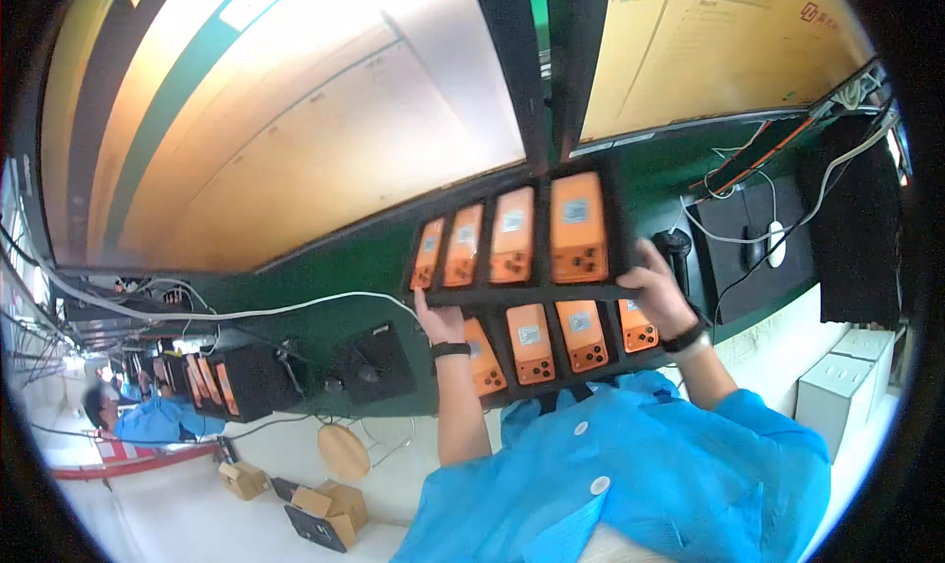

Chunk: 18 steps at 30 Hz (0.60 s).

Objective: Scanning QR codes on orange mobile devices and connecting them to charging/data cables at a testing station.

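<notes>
A black tray [527,296] with several orange phones is held up over the table between my two hands. The phones, such as the rightmost orange phone [578,226], lie back up in a row, each with a pale label and dark camera lenses. My left hand [439,319] grips the tray's near left corner. At the near right corner my right hand [661,295] holds the edge, its fingers partly blurred. Closer to my body is a second row of orange phones, one of them a labelled orange phone [532,342], in a dark tray partly hidden by the raised one.
Two big screens, a left screen [295,120] and a right screen [728,51], stand behind the green tabletop [325,282]. A white cable [295,310] crosses on the left. Right are a handheld scanner [673,248] and a white mouse [776,243]. Cardboard boxes [330,514] sit on the floor.
</notes>
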{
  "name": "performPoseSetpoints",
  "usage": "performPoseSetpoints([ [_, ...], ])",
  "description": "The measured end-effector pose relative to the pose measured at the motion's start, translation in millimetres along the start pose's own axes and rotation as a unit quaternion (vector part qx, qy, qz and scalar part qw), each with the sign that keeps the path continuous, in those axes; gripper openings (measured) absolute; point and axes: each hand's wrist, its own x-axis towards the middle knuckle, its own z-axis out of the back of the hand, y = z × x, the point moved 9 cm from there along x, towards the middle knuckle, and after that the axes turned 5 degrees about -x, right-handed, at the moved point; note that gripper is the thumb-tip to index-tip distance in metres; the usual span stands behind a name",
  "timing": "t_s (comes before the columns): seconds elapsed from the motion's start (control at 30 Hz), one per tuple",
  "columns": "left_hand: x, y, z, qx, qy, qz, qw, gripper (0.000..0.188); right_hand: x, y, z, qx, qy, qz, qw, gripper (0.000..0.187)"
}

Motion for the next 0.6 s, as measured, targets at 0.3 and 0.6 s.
performPoseSetpoints([
  [0.3, -98, -89, 73, 0.44, 0.069, 0.01, 0.895, 0.058, -100, -9, 147, -0.055, -0.128, -0.054, 0.989, 0.079],
  [0.6, -165, -62, 35, 0.756, 0.054, -0.312, 0.572, 0.028, -75, -28, 230, -0.475, -0.285, 0.035, 0.832, 0.057],
])
